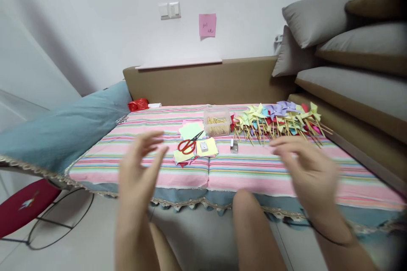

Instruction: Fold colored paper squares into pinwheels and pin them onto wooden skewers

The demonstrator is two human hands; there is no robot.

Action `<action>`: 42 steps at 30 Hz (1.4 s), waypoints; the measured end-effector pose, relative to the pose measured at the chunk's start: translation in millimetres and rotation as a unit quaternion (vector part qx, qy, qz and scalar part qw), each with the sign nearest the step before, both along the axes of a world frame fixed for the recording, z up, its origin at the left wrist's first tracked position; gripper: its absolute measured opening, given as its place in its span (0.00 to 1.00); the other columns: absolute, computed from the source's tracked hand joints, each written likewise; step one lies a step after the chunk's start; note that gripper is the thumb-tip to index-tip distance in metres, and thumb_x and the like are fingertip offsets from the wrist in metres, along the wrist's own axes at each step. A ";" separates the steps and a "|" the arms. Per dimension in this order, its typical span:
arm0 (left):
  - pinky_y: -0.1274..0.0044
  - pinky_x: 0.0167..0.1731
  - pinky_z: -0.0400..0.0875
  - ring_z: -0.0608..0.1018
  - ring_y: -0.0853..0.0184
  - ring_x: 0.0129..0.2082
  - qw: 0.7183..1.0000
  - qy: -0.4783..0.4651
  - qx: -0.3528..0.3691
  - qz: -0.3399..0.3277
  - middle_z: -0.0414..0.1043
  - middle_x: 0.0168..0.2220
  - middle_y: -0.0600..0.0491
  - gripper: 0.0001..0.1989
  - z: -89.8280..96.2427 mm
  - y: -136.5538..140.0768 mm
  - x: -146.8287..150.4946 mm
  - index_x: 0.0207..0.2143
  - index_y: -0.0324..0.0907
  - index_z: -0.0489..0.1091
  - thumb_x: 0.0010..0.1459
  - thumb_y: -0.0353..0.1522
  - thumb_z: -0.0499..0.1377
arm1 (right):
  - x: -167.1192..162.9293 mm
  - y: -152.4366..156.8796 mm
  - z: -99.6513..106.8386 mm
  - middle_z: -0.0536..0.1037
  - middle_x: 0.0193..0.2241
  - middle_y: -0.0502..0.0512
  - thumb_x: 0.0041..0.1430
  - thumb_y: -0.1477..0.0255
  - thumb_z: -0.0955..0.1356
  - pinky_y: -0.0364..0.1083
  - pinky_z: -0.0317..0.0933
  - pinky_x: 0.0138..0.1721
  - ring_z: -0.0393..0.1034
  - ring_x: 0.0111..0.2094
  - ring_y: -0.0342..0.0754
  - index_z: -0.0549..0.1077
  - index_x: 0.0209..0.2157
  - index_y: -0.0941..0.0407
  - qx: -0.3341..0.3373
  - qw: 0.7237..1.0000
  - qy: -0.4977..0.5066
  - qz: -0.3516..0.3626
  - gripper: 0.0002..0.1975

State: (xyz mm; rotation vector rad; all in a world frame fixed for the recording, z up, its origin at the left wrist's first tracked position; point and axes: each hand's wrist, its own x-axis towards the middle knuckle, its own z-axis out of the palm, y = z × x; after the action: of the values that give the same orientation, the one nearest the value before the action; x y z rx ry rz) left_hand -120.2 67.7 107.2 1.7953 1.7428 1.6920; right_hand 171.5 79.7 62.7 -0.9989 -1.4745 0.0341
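Observation:
My left hand point(140, 169) hovers over the near left part of the striped cloth, thumb and fingers apart, with nothing in it. On the right, my right hand point(308, 169) is raised in front of the pinwheels point(280, 114); its fingers are loosely curved, slightly blurred, and no held thing shows. Between the hands lie red-handled scissors point(187, 146) on stacks of coloured paper squares point(192, 129). A small whitish box point(204, 147) rests on the yellow paper. Behind stands a clear plastic box point(217, 123) of thin wooden sticks. A small grey-silver block point(234, 146) sits nearer me.
The pink striped cloth point(178, 178) covers a sofa seat. Grey cushions point(356, 51) are piled on the right. A red plastic bag point(138, 104) lies at the back left. A dark red stool point(25, 207) stands at the lower left. A pink note point(207, 25) hangs on the wall.

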 end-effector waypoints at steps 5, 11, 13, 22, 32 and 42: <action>0.69 0.35 0.71 0.77 0.61 0.36 0.978 0.078 -0.195 0.014 0.76 0.37 0.49 0.06 -115.6 36.5 13.5 0.37 0.43 0.69 0.57 0.31 0.53 | -52.4 81.9 -98.2 0.80 0.39 0.57 0.59 0.73 0.64 0.48 0.69 0.42 0.75 0.41 0.50 0.76 0.37 0.56 -0.220 0.966 -0.073 0.116 0.09; 0.65 0.43 0.69 0.75 0.57 0.43 0.955 0.170 -0.243 -0.025 0.75 0.38 0.44 0.08 -190.6 91.3 37.7 0.37 0.40 0.69 0.55 0.25 0.52 | -100.4 152.8 -184.9 0.80 0.41 0.64 0.55 0.78 0.63 0.55 0.66 0.50 0.75 0.45 0.55 0.78 0.36 0.59 -0.256 0.952 -0.124 0.110 0.13; 0.65 0.47 0.68 0.74 0.57 0.47 0.955 0.176 -0.235 -0.037 0.73 0.43 0.43 0.12 -196.7 117.6 41.9 0.41 0.40 0.68 0.55 0.25 0.52 | -111.3 168.0 -197.7 0.78 0.44 0.67 0.54 0.78 0.63 0.58 0.63 0.53 0.72 0.50 0.57 0.78 0.37 0.61 -0.259 0.949 -0.143 0.105 0.13; 0.63 0.53 0.62 0.69 0.54 0.54 0.944 0.173 -0.247 -0.133 0.68 0.52 0.39 0.24 -214.3 211.0 39.2 0.52 0.37 0.62 0.50 0.24 0.58 | -111.4 201.3 -214.8 0.78 0.46 0.64 0.52 0.77 0.69 0.55 0.62 0.55 0.71 0.51 0.57 0.79 0.38 0.57 -0.286 0.921 -0.230 0.132 0.10; 0.73 0.35 0.72 0.76 0.67 0.34 0.950 -0.193 -0.237 -0.071 0.69 0.44 0.47 0.25 -196.1 208.4 0.5 0.49 0.41 0.60 0.53 0.43 0.60 | -104.3 202.5 -201.2 0.80 0.43 0.59 0.58 0.75 0.65 0.52 0.64 0.50 0.73 0.49 0.55 0.78 0.38 0.55 -0.297 0.905 -0.261 0.154 0.10; 0.71 0.35 0.74 0.78 0.64 0.38 0.904 -0.333 -0.251 -0.093 0.69 0.44 0.47 0.26 -195.4 192.5 -6.9 0.46 0.42 0.59 0.48 0.43 0.63 | -103.2 202.5 -195.2 0.81 0.27 0.54 0.54 0.74 0.66 0.45 0.63 0.32 0.76 0.30 0.52 0.74 0.27 0.54 -0.330 0.922 -0.176 0.104 0.05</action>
State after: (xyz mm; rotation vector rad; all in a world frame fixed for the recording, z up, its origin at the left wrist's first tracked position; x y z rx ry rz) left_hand -127.1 260.2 -88.3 0.9620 1.4498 1.3686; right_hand 68.4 282.1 -132.5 -1.4317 -1.9545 0.5653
